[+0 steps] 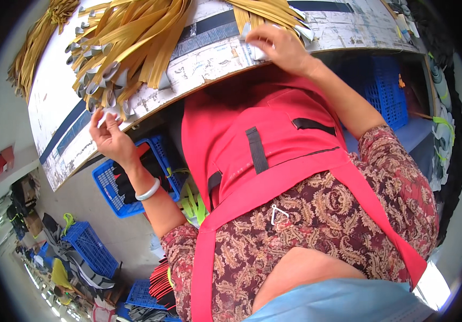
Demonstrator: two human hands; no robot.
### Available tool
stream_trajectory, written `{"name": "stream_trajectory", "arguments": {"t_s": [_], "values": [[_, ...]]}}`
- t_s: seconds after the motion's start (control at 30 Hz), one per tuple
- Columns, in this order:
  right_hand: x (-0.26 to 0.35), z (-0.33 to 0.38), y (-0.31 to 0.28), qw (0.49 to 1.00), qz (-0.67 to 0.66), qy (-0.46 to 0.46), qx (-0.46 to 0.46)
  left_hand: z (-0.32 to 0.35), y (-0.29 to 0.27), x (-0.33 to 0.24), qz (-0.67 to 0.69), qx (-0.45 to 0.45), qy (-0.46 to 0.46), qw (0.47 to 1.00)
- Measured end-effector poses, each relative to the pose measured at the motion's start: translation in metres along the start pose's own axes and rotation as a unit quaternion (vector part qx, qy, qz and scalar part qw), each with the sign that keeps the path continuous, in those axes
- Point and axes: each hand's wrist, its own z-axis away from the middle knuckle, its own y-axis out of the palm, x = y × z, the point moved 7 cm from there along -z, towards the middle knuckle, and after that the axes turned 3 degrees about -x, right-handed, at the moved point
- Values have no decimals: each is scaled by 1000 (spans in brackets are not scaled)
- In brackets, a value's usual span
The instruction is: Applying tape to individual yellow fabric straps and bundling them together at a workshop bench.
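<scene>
Worn white tabletop (349, 35) faces a red apron (295, 112); at its near edge the left hand (113, 139) curls loosely beside the yellow strips (150, 32), nothing visible in its grip; the right hand (287, 51) bends over a second bundle (266, 11) with pale ends, though I can't tell whether its grip has caught any, the fingers partly covering them; working well here likely means pinching one end at a time, keeping neighbours flat; both bundles' far ends run out of view; beyond, past a blue crate (90, 249), workshop clutter (24, 214) blurs beyond telling.
</scene>
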Motion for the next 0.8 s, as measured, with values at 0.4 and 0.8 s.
{"name": "stream_trajectory", "arguments": {"t_s": [0.4, 0.8], "values": [[-4, -37, 37, 978, 26, -29, 207, 87, 171, -32, 60, 323, 83, 941], [-21, -39, 31, 947, 150, -35, 282, 75, 202, -7, 96, 381, 20, 919]]}}
